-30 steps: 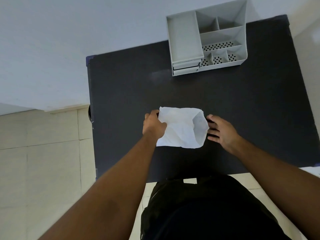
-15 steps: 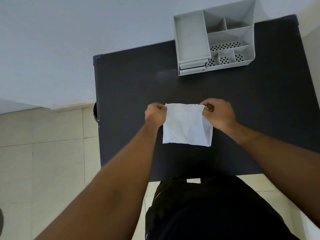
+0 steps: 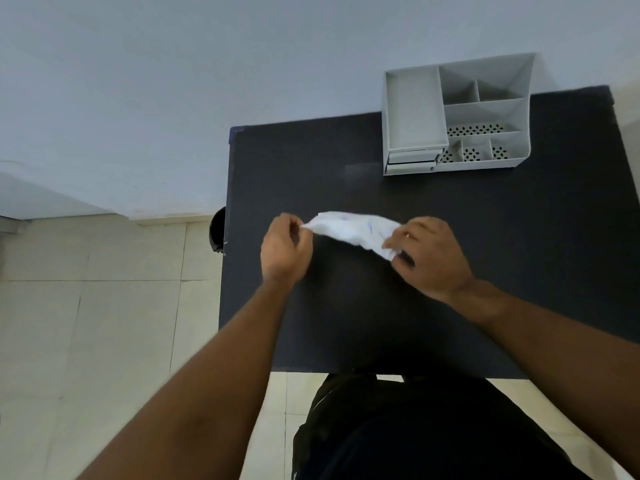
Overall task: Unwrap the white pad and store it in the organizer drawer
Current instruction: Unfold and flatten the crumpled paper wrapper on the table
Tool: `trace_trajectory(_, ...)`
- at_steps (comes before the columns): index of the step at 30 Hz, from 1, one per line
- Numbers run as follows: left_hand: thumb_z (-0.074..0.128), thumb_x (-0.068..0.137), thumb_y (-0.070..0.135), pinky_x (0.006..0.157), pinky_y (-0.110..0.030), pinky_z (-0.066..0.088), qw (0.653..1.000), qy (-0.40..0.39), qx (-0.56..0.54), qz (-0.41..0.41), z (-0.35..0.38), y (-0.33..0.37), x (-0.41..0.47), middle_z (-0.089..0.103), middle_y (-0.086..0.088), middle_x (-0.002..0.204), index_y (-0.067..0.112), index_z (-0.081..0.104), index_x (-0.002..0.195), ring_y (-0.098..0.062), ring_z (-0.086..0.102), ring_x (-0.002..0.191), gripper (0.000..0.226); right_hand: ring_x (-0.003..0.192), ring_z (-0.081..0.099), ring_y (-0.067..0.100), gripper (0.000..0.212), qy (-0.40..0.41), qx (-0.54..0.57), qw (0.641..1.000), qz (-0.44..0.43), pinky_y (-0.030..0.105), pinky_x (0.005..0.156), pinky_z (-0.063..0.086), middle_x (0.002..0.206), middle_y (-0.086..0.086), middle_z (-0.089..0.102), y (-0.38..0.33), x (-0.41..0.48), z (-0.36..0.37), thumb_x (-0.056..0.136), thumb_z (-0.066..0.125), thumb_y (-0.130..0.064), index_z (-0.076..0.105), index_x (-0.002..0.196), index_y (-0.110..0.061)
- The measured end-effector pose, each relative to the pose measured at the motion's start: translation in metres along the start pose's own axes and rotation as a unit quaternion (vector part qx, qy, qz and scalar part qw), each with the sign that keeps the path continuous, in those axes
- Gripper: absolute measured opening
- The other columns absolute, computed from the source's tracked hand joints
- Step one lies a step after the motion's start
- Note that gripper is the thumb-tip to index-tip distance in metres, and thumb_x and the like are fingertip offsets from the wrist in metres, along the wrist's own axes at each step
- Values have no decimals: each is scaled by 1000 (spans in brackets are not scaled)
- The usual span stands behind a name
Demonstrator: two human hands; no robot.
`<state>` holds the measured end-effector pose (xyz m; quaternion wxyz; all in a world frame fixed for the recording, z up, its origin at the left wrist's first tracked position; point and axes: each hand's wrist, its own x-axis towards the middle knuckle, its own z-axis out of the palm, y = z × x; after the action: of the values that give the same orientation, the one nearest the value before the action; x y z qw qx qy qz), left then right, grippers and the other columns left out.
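Observation:
The white wrapped pad (image 3: 353, 230) hangs stretched and tilted above the black table (image 3: 519, 254), blurred by motion. My left hand (image 3: 285, 247) pinches its left end between thumb and fingers. My right hand (image 3: 431, 258) pinches its right, lower end. The grey organizer (image 3: 457, 114) stands at the table's far edge against the wall, with two small drawers (image 3: 412, 161) shut at its front left.
The organizer has a long tray on the left and several compartments, some with perforated floors. A dark round object (image 3: 218, 230) pokes out at the table's left edge. Tiled floor lies to the left and below.
Both hands lifted the pad off the table. It has turned from flat and face-on to a stretched, tilted strip, and my hands have drawn further apart.

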<state>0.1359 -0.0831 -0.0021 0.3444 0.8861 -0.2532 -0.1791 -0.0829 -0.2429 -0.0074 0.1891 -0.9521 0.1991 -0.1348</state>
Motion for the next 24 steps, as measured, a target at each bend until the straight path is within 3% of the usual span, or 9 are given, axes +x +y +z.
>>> trace_trajectory(4, 56, 89, 22, 65, -39, 55, 988, -110, 111, 6, -2, -47, -45, 57, 6, 80, 21, 54, 85, -15, 58, 71, 4, 106, 60, 18, 25, -185, -25, 980, -62, 42, 103, 41, 103, -5, 68, 2, -44, 13, 77, 60, -29, 77, 96, -28)
trace_trajectory(6, 53, 90, 22, 67, -43, 58, 980, -144, 134, -3, -4, -64, -61, 57, 5, 79, 20, 55, 84, -16, 57, 70, 6, 107, 58, 16, 28, -237, -23, 969, -61, 40, 105, 39, 104, -6, 66, 3, -64, 16, 76, 57, -35, 76, 96, -29)
trace_trajectory(11, 54, 92, 31, 74, -37, 56, 974, -172, 127, -80, -1, -65, -58, 64, 6, 91, 24, 60, 95, -18, 63, 83, 10, 107, 60, 21, 29, -188, -3, 981, 47, 39, 98, 43, 109, -2, 63, 2, -68, 19, 82, 61, -31, 72, 108, -25)
trace_trajectory(14, 54, 92, 28, 75, -30, 47, 974, -154, 73, -151, 9, -51, -42, 64, 9, 101, 23, 63, 118, -16, 62, 93, 28, 114, 55, 23, 38, -158, 25, 966, 201, 42, 95, 47, 126, 0, 57, 3, -51, 21, 87, 61, -31, 62, 125, -26)
trace_trajectory(16, 53, 94, 26, 73, -26, 42, 969, -149, 44, -192, 17, -39, -30, 59, 11, 98, 17, 61, 127, -13, 56, 88, 35, 121, 53, 24, 47, -139, 75, 933, 324, 45, 95, 50, 138, 3, 50, 2, -39, 22, 89, 62, -36, 52, 134, -28)
trace_trajectory(18, 53, 94, 25, 58, -23, 37, 964, -161, 32, -211, 27, -31, -20, 54, 9, 79, 11, 64, 102, -14, 50, 71, 20, 121, 57, 23, 57, -143, 158, 883, 418, 45, 97, 52, 142, 1, 49, 5, -29, 26, 88, 64, -44, 46, 140, -29)
trace_trajectory(20, 53, 93, 24, 50, -24, 33, 958, -164, 19, -233, 34, -25, -13, 48, 5, 67, 15, 49, 71, -16, 45, 60, 24, 111, 65, 21, 61, -142, 267, 826, 476, 44, 98, 53, 131, -2, 62, 9, -23, 31, 82, 66, -53, 54, 135, -24)
trace_trajectory(22, 57, 92, 25, 53, -24, 36, 950, -166, 4, -263, 39, -21, -7, 49, 1, 67, 16, 43, 64, -16, 45, 58, 32, 100, 71, 17, 52, -129, 325, 793, 499, 42, 93, 56, 113, -4, 73, 11, -19, 35, 79, 69, -51, 67, 121, -19)
trace_trajectory(24, 60, 89, 22, 56, -27, 38, 939, -160, -15, -305, 44, -18, -2, 49, 0, 67, 15, 45, 63, -17, 45, 61, 31, 93, 71, 14, 28, -117, 352, 783, 499, 32, 80, 57, 104, -2, 75, 10, -18, 36, 88, 71, -34, 73, 109, -16)
